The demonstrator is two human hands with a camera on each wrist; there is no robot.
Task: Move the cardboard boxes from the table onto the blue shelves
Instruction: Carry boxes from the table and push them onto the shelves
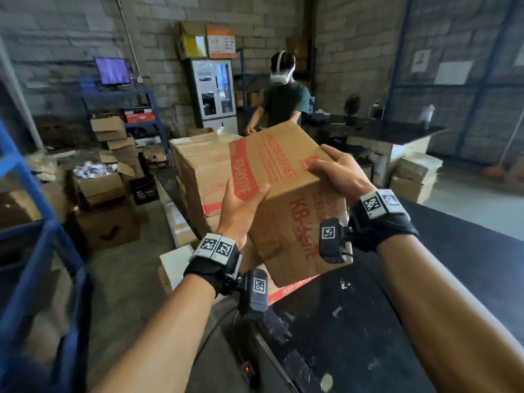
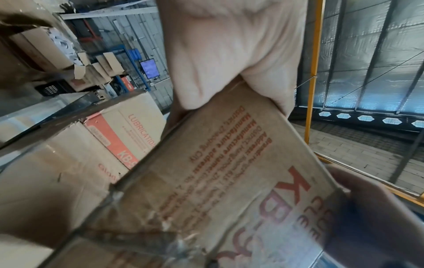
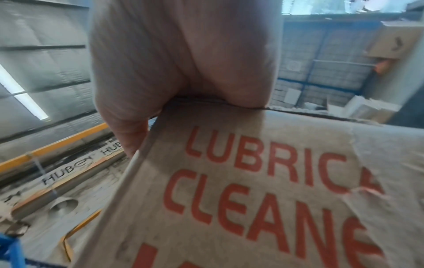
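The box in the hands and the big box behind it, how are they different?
The held box is up in the air and tilted; the big box rests flat. The held box is gripped by the left hand and right hand; nobody touches the big box. The held box looks smaller. Both are brown cardboard with red print.

Open floor (image 1: pixel 124 279) lies left of the black table (image 1: pixel 453 279), between it and the blue shelf frame (image 1: pixel 34 211) at near left. Far side blocked: stacked cardboard boxes (image 1: pixel 201 165), a person (image 1: pixel 283 103) behind them. Loose cartons (image 1: pixel 107 211) crowd the floor at far left.
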